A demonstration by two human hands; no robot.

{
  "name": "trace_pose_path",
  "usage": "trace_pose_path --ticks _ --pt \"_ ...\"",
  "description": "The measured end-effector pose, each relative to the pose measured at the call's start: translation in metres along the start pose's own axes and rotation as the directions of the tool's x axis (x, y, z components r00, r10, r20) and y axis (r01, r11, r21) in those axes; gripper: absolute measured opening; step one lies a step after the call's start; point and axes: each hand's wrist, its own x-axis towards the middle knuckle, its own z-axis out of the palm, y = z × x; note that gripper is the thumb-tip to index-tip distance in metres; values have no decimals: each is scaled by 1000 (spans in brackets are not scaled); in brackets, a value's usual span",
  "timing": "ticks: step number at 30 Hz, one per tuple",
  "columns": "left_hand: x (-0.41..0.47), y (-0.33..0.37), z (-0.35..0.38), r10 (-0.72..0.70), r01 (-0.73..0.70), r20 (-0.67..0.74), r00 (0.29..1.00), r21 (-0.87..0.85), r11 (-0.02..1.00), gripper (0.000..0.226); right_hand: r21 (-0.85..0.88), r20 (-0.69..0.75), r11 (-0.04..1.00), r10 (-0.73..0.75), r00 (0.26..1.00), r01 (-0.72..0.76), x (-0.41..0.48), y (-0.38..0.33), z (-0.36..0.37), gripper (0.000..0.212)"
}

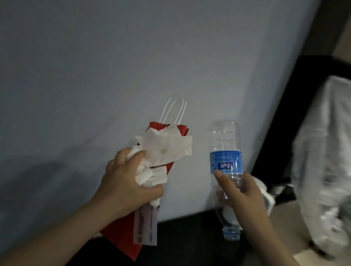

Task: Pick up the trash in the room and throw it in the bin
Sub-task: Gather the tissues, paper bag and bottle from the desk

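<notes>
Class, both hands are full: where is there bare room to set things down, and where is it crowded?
Bare: the dark surface below the wall, between red paper bag and bottle; a pale floor strip beside it. Crowded: the right, by the white plastic bag.

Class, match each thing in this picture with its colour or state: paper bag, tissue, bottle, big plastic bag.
1 paper bag
2 tissue
3 bottle
4 plastic bag

A upside down in the right hand
B red with white handles
C pale, far right, unheld
D white, crumpled, in the left hand

Pairs: 1-B, 2-D, 3-A, 4-C
</notes>
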Motion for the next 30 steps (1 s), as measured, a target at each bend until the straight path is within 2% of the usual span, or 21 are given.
trace_pose_path --ticks 4,9,15,20,25,28,30 --pt "1 65 16 210 -203 53 976 -109 973 92 -34 -190 999 32 981 -39 -32 -26 -71 30" --pt "-10 141 50 380 -342 135 915 -239 909 99 -109 -335 992 17 942 -57 -77 -49 -161 29" --pt "-31 239 94 509 -439 200 837 -311 843 106 -197 -474 975 -4 881 -101 -116 -54 -253 62" --pt "-53 324 147 587 -498 200 785 -360 789 101 -185 -568 970 24 823 -155 -140 -44 -348 64" --pt "-74 397 215 594 -494 220 774 -378 783 100 -166 -629 974 19 777 -158 -156 -31 -454 58" --pt "-85 444 252 584 -480 256 770 -370 795 101 -141 -636 977 34 771 -160 -156 -21 -512 49" --pt "-89 475 275 586 -477 273 763 -375 795 105 -144 -636 973 47 770 -178 -152 -13 -548 50"
